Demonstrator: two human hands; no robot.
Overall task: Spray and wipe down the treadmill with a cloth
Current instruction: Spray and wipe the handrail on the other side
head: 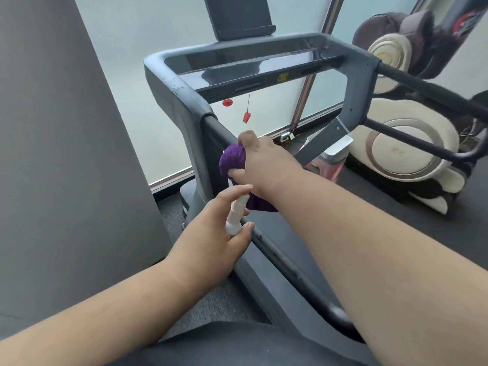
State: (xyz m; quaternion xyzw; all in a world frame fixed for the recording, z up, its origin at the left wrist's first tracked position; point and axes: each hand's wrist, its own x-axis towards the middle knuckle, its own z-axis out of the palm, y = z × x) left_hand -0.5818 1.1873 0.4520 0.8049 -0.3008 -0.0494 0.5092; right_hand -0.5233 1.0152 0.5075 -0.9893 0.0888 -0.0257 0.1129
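The grey treadmill fills the middle of the head view, its left handrail running down toward me. My right hand grips a purple cloth wrapped around the upper part of that rail. Just below it, my left hand holds a small white spray bottle with the index finger lying over its top; the nozzle points toward the cloth. The treadmill's console and a dark screen sit beyond.
A grey wall panel stands close on the left. Frosted windows lie behind the treadmill. A red safety clip dangles under the console. A cream and brown massage chair sits to the right. A pink container stands on the floor behind the right upright.
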